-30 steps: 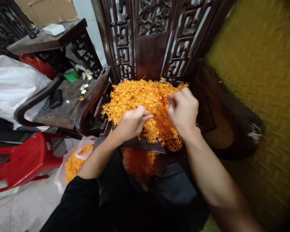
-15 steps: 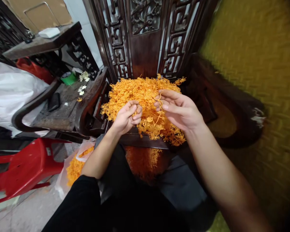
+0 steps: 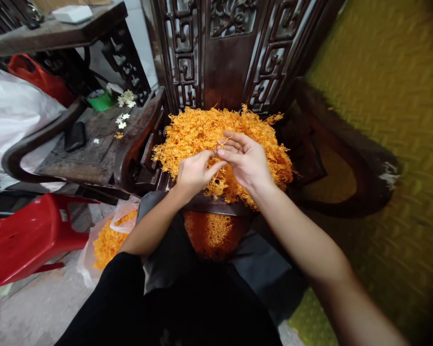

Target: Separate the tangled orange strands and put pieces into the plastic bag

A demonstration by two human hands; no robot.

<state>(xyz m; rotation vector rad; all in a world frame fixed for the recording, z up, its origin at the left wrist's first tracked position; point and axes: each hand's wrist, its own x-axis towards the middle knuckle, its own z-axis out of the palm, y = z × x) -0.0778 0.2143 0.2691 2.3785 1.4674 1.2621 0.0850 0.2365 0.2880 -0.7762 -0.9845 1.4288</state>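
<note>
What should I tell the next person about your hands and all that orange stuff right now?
Left hand: fingers pinched together at the pile's front, touching the right fingertips; what it pinches is too small to tell.
Right hand: palm up, open, an orange strand across its fingertips.
Orange pile: heaped on the carved wooden chair, filling the seat.
Bag: on the floor at the left, partly filled with the same orange stuff.
Done: some is in the bag.
Left: the big pile remains on the seat.
</note>
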